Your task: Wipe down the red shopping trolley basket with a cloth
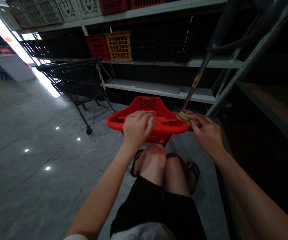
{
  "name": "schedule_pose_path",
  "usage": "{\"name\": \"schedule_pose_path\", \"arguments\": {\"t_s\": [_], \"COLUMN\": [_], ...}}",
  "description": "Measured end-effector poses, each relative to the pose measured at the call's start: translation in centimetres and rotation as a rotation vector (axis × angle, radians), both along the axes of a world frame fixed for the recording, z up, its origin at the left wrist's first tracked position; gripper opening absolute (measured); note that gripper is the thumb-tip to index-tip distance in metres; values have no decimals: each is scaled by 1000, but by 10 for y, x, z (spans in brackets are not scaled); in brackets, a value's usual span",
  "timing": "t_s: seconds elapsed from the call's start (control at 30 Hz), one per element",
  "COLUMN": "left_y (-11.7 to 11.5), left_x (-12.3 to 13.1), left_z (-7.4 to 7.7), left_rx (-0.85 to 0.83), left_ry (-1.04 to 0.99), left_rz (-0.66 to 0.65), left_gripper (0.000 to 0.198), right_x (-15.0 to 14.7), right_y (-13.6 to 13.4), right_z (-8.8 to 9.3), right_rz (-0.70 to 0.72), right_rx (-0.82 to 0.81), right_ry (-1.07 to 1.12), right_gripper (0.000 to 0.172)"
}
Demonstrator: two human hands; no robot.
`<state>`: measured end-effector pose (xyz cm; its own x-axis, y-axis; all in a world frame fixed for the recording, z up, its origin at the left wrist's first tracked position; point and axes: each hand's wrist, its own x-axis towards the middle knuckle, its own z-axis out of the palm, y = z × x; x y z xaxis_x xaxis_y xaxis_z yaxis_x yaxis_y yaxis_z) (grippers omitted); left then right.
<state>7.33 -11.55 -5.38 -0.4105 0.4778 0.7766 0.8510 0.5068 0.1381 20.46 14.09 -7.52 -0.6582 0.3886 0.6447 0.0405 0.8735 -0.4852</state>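
Observation:
A red plastic basket (144,107) sits in front of my knees, just above the floor. My left hand (136,127) is closed over its near rim. At the basket's right rim my right hand (207,133) presses a crumpled tan cloth (184,116), fingers curled on it. Behind the cloth a dark pole (199,77) leans up to the right.
A dark wire shopping cart (77,78) stands on the grey tiled floor to the left. Metal shelving (159,88) runs along the back, with red (98,46) and orange (119,45) crates on it. A dark shelf unit (271,106) is close on the right.

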Motion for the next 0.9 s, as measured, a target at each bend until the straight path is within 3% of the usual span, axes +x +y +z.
{"name": "schedule_pose_path", "arguments": {"t_s": [0.1, 0.17, 0.33, 0.47, 0.57, 0.7, 0.83, 0.9], "left_y": [-50, -65, -56, -35, -17, -3, -18, -30], "left_x": [-34, -49, -46, -22, -2, 14, 5, -8], "left_z": [-10, -21, -31, -25, -21, -11, 8, 13], "left_rx": [-46, -126, -210, -284, -316, -451, -613, -625], "left_ry": [-12, -19, -24, -80, -133, -179, -178, -154], "left_rz": [181, 246, 341, 396, 372, 251, -61, -192], "left_gripper": [34, 39, 42, 46, 49, 51, 59, 53], "right_x": [0, -12, -50, -67, -68, -48, -22, -18], "right_y": [-37, -63, -124, -143, -130, -83, -32, -10], "right_z": [5, 5, 4, 6, 7, 1, -9, -11], "right_rz": [93, 141, 244, 283, 340, 301, 154, 103], "right_rx": [41, 40, 99, 206, 250, 247, 203, 173], "right_ry": [-12, -13, 29, 10, -11, 43, 78, 69], "right_gripper": [32, 33, 42, 45, 43, 38, 37, 38]}}
